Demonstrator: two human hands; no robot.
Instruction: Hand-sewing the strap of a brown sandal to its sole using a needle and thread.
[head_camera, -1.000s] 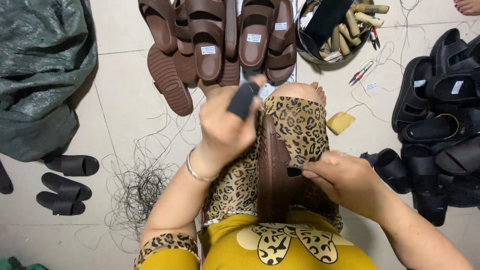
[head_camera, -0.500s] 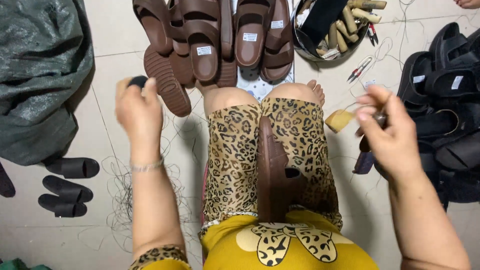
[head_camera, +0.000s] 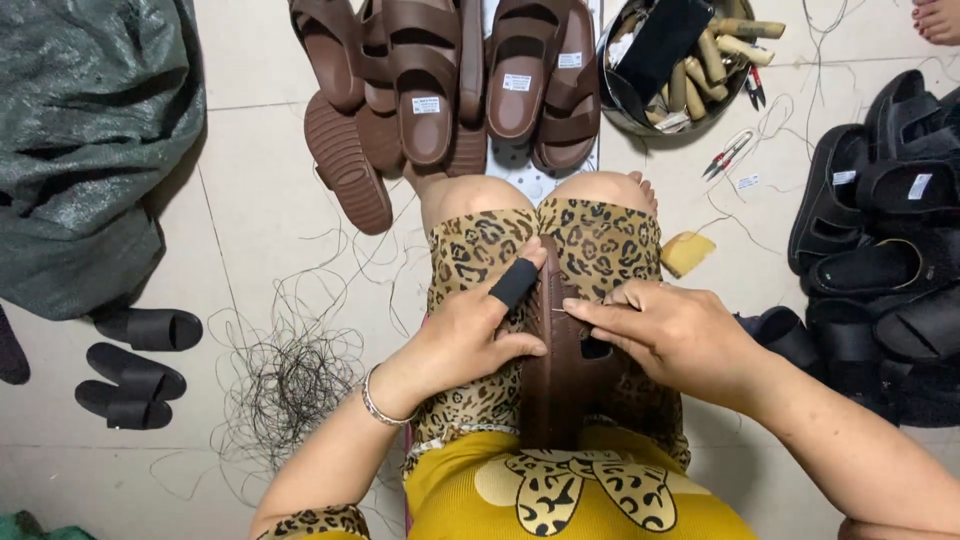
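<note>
On lap, brown sandal (head_camera: 560, 390) (both hands gripping)

Open floor tile (head_camera: 250, 160) is left between the green sack (head_camera: 90, 140) and the pile of brown sandals (head_camera: 440, 80). Below it, the way is cluttered by a tangle of dark thread (head_camera: 290, 380) and a pair of black slides (head_camera: 135, 365). On the right, passage is blocked by stacked black sandals (head_camera: 890, 250). A narrow strip of tile is kept free around the snips (head_camera: 728, 153), beneath the metal bowl of tools (head_camera: 680, 60).
</note>
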